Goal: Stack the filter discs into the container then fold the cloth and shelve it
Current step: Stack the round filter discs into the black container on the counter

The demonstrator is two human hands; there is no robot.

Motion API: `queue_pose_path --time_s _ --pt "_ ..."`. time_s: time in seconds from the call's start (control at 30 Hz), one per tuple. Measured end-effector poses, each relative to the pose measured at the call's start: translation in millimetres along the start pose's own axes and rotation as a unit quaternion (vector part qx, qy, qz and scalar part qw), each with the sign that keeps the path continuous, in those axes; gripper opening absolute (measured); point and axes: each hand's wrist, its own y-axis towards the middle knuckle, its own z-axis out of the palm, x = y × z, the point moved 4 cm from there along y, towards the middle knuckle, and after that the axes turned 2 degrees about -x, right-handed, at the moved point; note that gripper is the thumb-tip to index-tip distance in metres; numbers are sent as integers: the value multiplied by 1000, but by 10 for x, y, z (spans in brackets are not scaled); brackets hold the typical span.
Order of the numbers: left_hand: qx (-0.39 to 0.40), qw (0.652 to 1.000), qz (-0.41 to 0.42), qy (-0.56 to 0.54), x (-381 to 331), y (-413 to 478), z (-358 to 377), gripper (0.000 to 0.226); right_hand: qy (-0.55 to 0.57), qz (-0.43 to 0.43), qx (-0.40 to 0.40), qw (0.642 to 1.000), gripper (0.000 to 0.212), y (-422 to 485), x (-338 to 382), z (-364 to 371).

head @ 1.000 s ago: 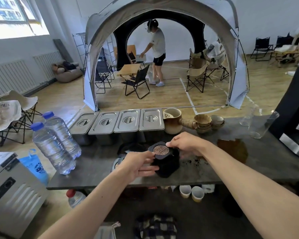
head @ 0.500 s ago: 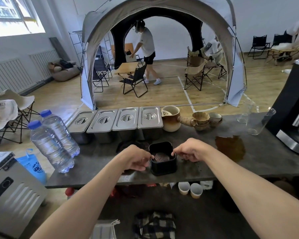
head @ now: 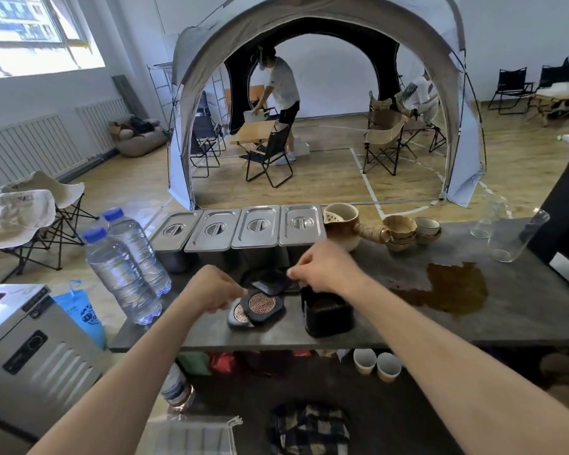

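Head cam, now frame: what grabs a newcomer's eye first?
Both hands meet mid-counter: the left hand pinches a filter disc overlapping another, and the right hand reaches down beside the black container, which already holds discs. To the right, a brown spill pools on the counter. Behind, an arched tent fills the room, with a person bending inside.
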Motion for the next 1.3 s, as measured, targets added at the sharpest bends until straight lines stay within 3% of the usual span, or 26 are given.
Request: queue_pose_path --time_s 0.17,0.27,0.33,0.43,0.57,0.63,0.77,0.87,0.97,1.07,1.3 --pt "6 997 -60 -37 372 8 109 37 -141 -15 24 990 24 83 424 729" --pt "3 993 -80 -85 403 -25 239 41 -203 41 101 973 20 148 424 1009" --pt "9 990 -90 -107 393 -51 319 40 -216 79 127 965 6 189 389 1109" --pt "25 984 -96 -146 382 -56 398 33 -200 112 97 969 21 225 357 1078" --pt "60 984 -78 -152 407 -67 268 23 -141 108 145 973 23 237 299 978" --pt "75 987 -48 -132 395 -95 78 21 -90 100 126 983 23 231 274 857" --pt "106 988 22 -109 192 -198 -246 37 121 68 115 984 18 116 229 539" --pt "134 978 49 -154 -112 -234 -223 32 223 69 95 968 16 22 104 131" --pt "188 952 32 -238 -436 -209 37 27 260 92 57 959 15 7 -160 -278" --pt "222 943 4 -247 -667 -180 382 23 272 137 35 952 12 0 -519 -474" --pt "171 967 -30 -187 -656 -128 844 29 311 244 107 912 6 -9 -1099 -242"
